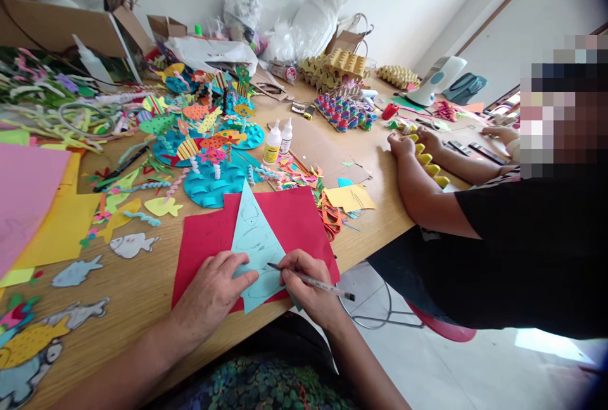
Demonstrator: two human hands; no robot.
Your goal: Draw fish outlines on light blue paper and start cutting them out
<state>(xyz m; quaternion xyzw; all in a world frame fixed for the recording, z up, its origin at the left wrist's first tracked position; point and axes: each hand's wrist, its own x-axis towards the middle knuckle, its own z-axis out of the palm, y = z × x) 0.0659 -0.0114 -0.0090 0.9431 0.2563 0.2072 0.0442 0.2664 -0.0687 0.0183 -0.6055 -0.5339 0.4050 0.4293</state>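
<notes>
A light blue paper triangle (259, 239) with fish outlines drawn on it lies over red paper (289, 213) at the table's near edge. My left hand (213, 286) rests on the triangle's left side, fingers spread and touching it. In my right hand (306, 283) is a pen (327, 285), pinched between thumb and fingers, its tip on or close to the blue paper. Just beyond the sheets sits a blue round base (204, 191) with colourful paper fish on twisted stems. Orange-handled scissors (330, 223) lie right of the red paper.
Cut-out paper fish (133, 245) and yellow paper (59, 232) lie at left. Two glue bottles (272, 144) stand behind the blue bases. Paper scraps (304, 175) are strewn at centre. A co-worker's hands (401, 144) hold a yellow egg-carton strip (427, 163) at right.
</notes>
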